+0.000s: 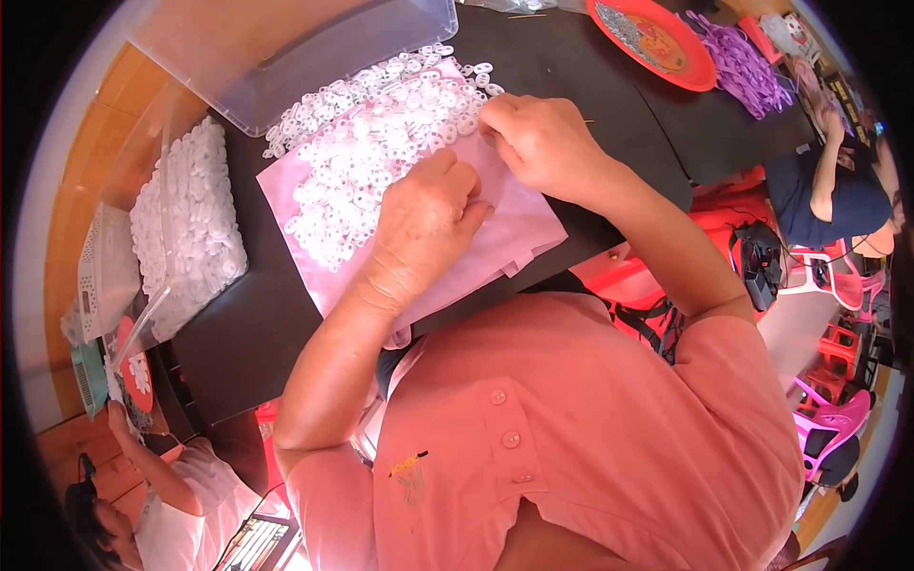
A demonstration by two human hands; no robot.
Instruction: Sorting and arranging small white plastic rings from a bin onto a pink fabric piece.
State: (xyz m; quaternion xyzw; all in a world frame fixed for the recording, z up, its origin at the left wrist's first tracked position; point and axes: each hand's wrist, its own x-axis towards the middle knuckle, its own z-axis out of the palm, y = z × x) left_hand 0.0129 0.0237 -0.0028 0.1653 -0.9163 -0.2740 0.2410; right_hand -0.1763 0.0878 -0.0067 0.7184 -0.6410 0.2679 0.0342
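Small white oval plastic pieces with holes (352, 181) lie heaped on a pink cloth (514, 214) spread over the dark table. My left hand (428, 209) is over the near right side of the heap, fingers curled in and thumb beside them. What it holds, if anything, is hidden. At the heap's right edge, my right hand (545, 145) is closed, its fingertips bent down by the outermost pieces. I cannot make out whether a piece is between them. A small gap separates the two hands above the cloth.
A clear plastic bin (276, 57) stands behind the heap. White bundled pieces (186, 224) fill a clear container at left. Far right are a red plate (700, 71) with silvery bits and purple straps (738, 67). Co-workers (828, 190) sit at both sides.
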